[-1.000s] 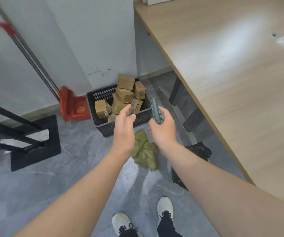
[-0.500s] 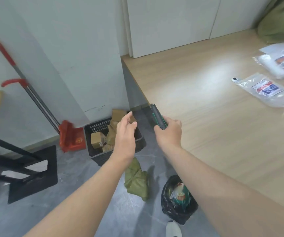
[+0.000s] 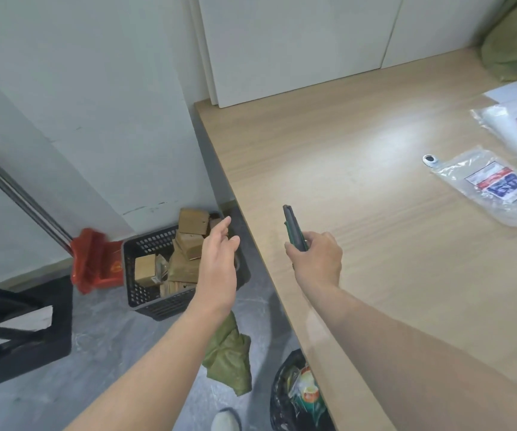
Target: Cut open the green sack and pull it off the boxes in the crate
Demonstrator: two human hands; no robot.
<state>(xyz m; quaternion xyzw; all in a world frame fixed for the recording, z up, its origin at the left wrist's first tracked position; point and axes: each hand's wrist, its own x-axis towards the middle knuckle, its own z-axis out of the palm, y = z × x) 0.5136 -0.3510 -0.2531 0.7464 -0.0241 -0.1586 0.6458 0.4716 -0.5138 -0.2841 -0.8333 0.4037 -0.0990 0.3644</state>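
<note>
**Sack off, knife heading for the table**

The green sack (image 3: 229,357) lies crumpled on the grey floor, just in front of the black crate (image 3: 145,295) and clear of it. The cardboard boxes (image 3: 185,253) sit bare and jumbled inside the crate, nothing draped over them. Judged from that, both the cutting and the pulling look finished.

What has changed in the last second is the direction of things. The person has turned up and away from the crate: 1 second ago it sat mid-view beneath both hands, and now it lies low and to the left while the wooden table (image 3: 375,244) fills the right half of the scene. The right hand (image 3: 317,261), fingers wrapped round the handle of the green utility knife (image 3: 294,228), has travelled from above the crate to above the table's near edge. Whether the blade is out cannot be told from here.

The left hand (image 3: 218,269) hangs in front of the crate with fingers loosely spread, holding nothing.

A fair reading is that the knife is about to be set down on the table, where clear plastic packets (image 3: 493,185) lie well off to the right. A black rubbish bag (image 3: 297,396) sits on the floor beside the table.
</note>
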